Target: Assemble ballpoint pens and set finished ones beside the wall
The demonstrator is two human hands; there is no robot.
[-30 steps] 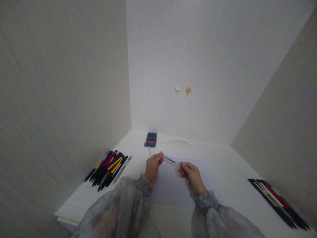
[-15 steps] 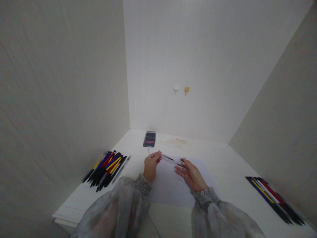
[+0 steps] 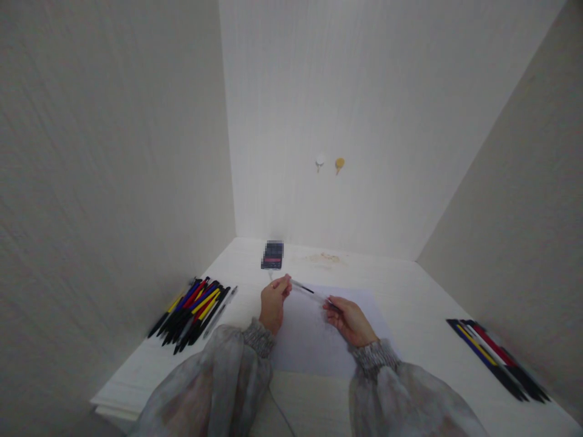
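Above a white sheet of paper (image 3: 314, 343), both my hands hold one slim clear pen (image 3: 306, 289). My left hand (image 3: 274, 303) pinches its far left end with thumb and fingers closed. My right hand (image 3: 348, 318) grips the pen's right end with curled fingers. The pen slants from upper left down to the right between them. Both of my sleeves are grey and sheer.
A pile of several black, red, blue and yellow pens (image 3: 194, 306) lies at the left on the white table (image 3: 410, 297). A row of several pens (image 3: 496, 358) lies at the right. A small dark device (image 3: 272, 255) sits near the back wall. Walls close in on three sides.
My right hand, open and flat half a second ago, has closed on the pen's right end again. The view has shifted slightly to the right; my left hand keeps its pinch.
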